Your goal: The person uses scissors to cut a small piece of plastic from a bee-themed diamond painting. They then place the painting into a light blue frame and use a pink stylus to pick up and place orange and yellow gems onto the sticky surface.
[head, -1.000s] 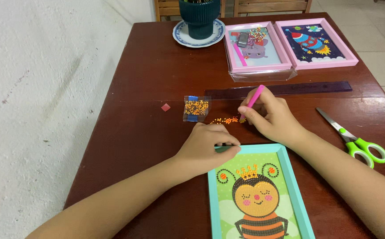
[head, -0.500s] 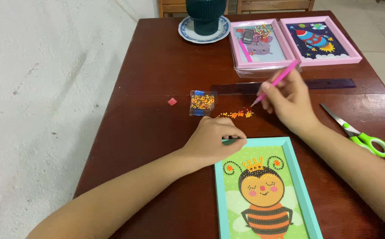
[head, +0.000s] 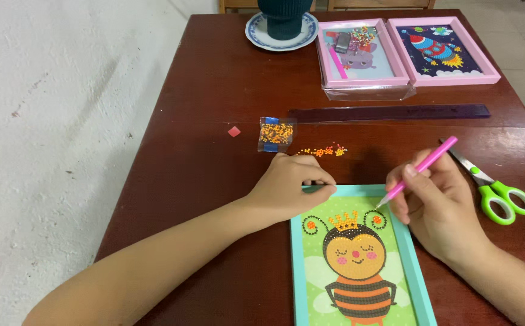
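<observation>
A bee picture in a teal frame [head: 299, 259] lies at the near edge of the dark wooden table [head: 214, 121]. My left hand [head: 289, 187] rests on the frame's top left corner, fingers curled against it. My right hand [head: 440, 208] grips a pink pen tool [head: 422, 168], whose tip touches the picture near the bee's right antenna. A small pile of orange beads [head: 323, 151] lies loose just beyond the frame, beside a small clear bag of orange beads [head: 276, 133].
Green-handled scissors [head: 495, 190] lie right of my right hand. A dark purple ruler [head: 389, 112] spans the table's middle. Two pink-framed pictures [head: 362, 51] [head: 440, 48] and a dark cup on a saucer [head: 282, 27] sit at the far side. A small red square [head: 233, 131] lies left of the bag.
My right hand has carried the pink pen from the loose beads down and right to the bee picture. My left hand stays on the frame's corner.
</observation>
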